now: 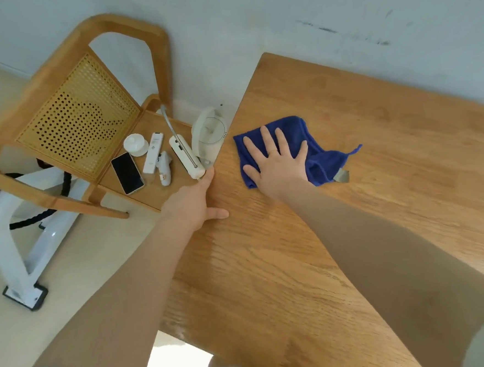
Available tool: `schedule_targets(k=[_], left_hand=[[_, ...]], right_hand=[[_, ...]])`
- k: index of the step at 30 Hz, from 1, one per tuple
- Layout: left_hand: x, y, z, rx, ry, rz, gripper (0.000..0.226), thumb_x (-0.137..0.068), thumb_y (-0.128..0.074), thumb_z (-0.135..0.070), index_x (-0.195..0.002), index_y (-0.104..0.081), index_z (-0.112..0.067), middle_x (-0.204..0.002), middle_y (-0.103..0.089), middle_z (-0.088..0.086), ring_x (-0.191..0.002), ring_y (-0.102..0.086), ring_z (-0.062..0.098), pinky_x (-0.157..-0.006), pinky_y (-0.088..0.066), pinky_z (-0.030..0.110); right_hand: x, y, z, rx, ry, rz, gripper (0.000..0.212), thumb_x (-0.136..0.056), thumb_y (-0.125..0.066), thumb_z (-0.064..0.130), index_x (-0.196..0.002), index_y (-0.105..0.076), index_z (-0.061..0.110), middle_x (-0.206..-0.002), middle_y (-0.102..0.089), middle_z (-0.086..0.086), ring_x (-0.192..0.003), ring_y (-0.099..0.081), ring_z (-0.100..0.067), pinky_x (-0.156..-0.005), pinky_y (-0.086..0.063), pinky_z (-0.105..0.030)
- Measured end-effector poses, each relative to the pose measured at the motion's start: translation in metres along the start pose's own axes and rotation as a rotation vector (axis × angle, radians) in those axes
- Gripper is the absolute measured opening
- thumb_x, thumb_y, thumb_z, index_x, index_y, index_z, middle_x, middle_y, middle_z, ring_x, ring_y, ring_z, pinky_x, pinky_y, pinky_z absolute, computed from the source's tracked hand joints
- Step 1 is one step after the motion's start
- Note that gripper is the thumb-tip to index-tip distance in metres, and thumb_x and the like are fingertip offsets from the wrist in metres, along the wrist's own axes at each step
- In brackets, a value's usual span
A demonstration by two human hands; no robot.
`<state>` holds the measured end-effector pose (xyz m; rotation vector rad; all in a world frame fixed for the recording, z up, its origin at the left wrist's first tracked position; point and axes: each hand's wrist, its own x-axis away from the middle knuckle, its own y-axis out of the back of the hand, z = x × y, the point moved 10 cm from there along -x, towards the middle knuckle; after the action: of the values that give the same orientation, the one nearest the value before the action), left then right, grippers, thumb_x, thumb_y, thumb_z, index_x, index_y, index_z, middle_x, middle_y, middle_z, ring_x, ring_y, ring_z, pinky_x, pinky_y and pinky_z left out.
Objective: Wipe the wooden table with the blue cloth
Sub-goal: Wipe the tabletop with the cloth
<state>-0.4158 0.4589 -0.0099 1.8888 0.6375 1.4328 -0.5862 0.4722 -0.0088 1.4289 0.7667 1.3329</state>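
The blue cloth (316, 161) lies crumpled on the wooden table (375, 134), near its left edge. My right hand (276, 158) presses flat on the cloth with fingers spread and straight. A grey tag sticks out at the cloth's right corner. My left hand (196, 201) rests on the table's left edge, thumb on the top surface and the fingers reaching along the edge. A damp sheen shows on the wood below my hands.
A wooden chair (67, 115) with a cane back stands left of the table. On its seat lie a phone (127, 173), a white remote (153, 153), a small lidded white cup (135, 144), a white lamp (186, 155) and a kettle-like white appliance (208, 134). A white frame (18, 236) stands on the floor.
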Motion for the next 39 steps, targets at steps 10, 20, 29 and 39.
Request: schedule_targets(k=[10, 20, 29, 39], left_hand=[[-0.005, -0.005, 0.001, 0.223, -0.120, 0.023, 0.101, -0.078, -0.071, -0.042, -0.147, 0.002, -0.040, -0.153, -0.027, 0.005, -0.132, -0.040, 0.026, -0.099, -0.041, 0.036], [-0.025, -0.015, 0.006, 0.536, -0.353, 0.284, 0.095, -0.080, -0.069, -0.003, -0.147, -0.012, -0.040, -0.118, -0.053, -0.011, -0.101, -0.056, 0.007, -0.083, -0.049, 0.022], [-0.014, -0.006, 0.002, 0.521, -0.412, 0.203, 0.081, -0.077, -0.072, -0.011, -0.144, -0.031, -0.031, -0.120, -0.060, -0.001, -0.100, -0.058, 0.018, -0.086, -0.050, 0.033], [-0.017, -0.013, 0.000, 0.586, -0.436, 0.267, 0.087, -0.079, -0.071, -0.011, -0.147, -0.020, -0.031, -0.124, -0.059, 0.002, -0.106, -0.058, 0.017, -0.091, -0.051, 0.038]], right_hand=[[0.084, -0.040, 0.034, 0.005, 0.041, 0.076, 0.056, -0.098, -0.014, 0.053, -0.142, 0.019, 0.045, -0.155, 0.026, 0.005, -0.142, 0.024, -0.023, -0.106, 0.010, -0.065], [-0.012, -0.006, 0.052, -0.058, -0.167, -0.064, 0.055, -0.096, -0.014, 0.057, -0.146, 0.005, 0.045, -0.158, 0.014, 0.004, -0.145, 0.015, -0.023, -0.107, 0.004, -0.067], [0.057, -0.027, 0.076, -0.157, -0.339, -0.101, 0.053, -0.099, -0.017, 0.050, -0.147, 0.003, 0.041, -0.158, 0.014, 0.003, -0.145, 0.013, -0.023, -0.110, 0.003, -0.061], [0.061, -0.030, 0.063, -0.158, -0.377, -0.101, 0.051, -0.099, -0.016, 0.049, -0.145, 0.005, 0.046, -0.158, 0.013, 0.006, -0.145, 0.013, -0.021, -0.109, 0.004, -0.062]])
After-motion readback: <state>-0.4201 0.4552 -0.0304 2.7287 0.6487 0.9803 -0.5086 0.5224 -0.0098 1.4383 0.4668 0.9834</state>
